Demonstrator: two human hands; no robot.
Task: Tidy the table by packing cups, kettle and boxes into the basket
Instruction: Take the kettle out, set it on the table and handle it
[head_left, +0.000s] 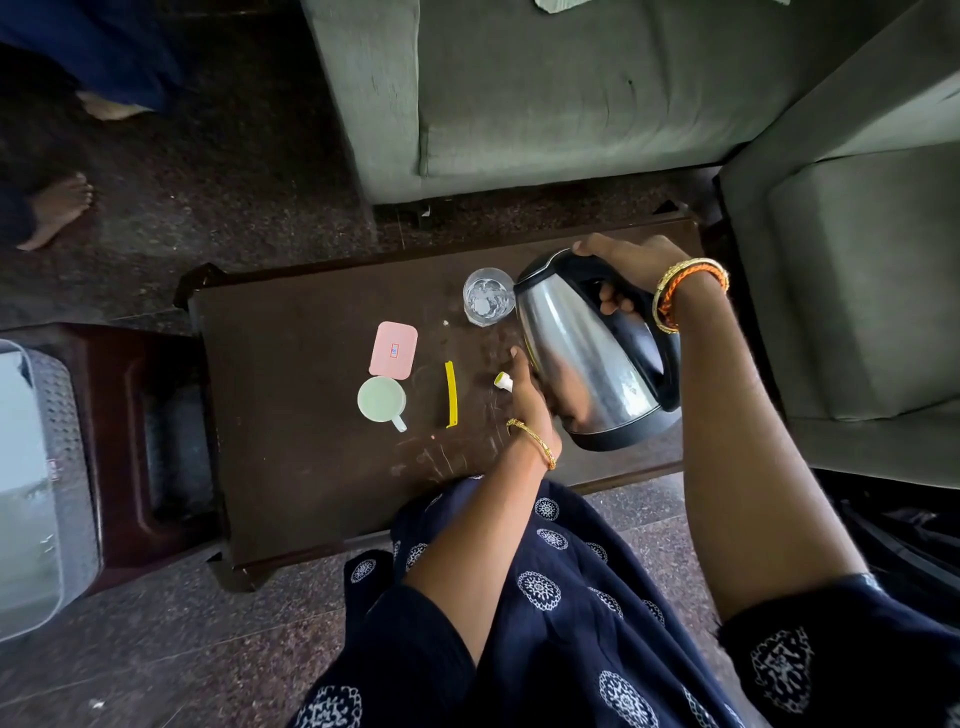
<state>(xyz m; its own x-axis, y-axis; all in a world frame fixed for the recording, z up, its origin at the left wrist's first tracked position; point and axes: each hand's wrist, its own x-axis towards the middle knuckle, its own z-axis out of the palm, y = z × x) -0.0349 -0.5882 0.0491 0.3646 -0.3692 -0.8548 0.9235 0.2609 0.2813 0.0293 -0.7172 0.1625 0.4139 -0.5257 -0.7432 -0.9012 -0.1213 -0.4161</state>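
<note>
A steel kettle (582, 353) with a black handle and base is lifted and tilted over the right side of the dark wooden table (291, 467). My right hand (623, 265) grips its handle from above. My left hand (530, 395) rests with straight fingers against the kettle's lower side. A clear glass (487, 297) stands just left of the kettle's spout. A pale green mug (382, 399) and a pink lidded box (393, 349) sit near the table's middle. The basket (41, 488), grey and perforated, stands on a stool at the far left.
A yellow strip (451, 395) and a small white and yellow cap (503, 381) lie on the table near my left hand. Grey sofas (571, 93) stand beyond and right of the table. Another person's bare feet (57, 208) are on the floor at upper left.
</note>
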